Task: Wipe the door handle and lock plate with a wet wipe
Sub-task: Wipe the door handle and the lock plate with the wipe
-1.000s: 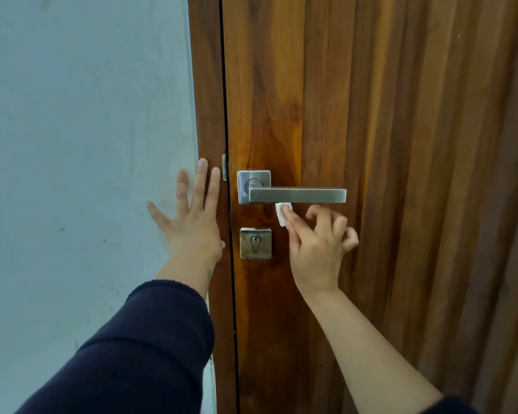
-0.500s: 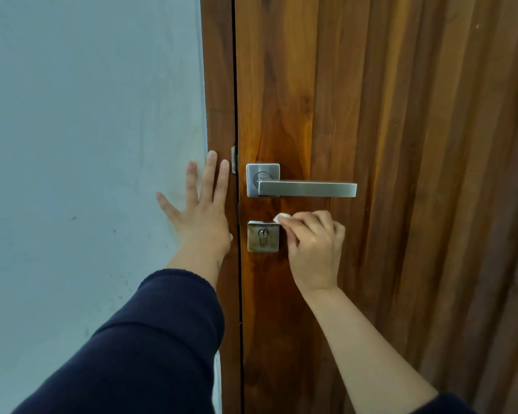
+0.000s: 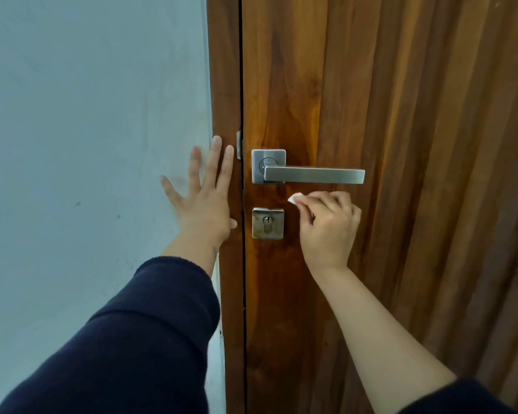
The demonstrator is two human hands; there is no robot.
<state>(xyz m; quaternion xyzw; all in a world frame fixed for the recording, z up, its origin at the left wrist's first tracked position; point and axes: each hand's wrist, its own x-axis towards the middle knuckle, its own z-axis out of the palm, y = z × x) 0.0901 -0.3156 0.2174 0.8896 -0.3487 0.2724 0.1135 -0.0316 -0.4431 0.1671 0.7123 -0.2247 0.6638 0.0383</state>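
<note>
A brushed steel lever handle [image 3: 313,174] on a square rose points right across the wooden door [image 3: 401,115]. Below the rose sits the square lock plate [image 3: 267,223] with its keyhole, looking tarnished. My right hand [image 3: 329,225] pinches a small folded white wet wipe [image 3: 293,198] between thumb and fingers, just under the lever and to the upper right of the lock plate, not touching the plate. My left hand [image 3: 202,201] lies flat with spread fingers across the wall and the door frame, left of the handle.
The pale blue-grey wall [image 3: 87,144] fills the left half. The wooden door frame [image 3: 225,85] runs vertically beside a dark gap at the door's edge, where a small metal latch plate [image 3: 238,144] shows.
My right hand with the wipe dropped from the lever's underside to the lock plate's top corner, then drew back right. The left hand stayed flat on the wall and frame.
</note>
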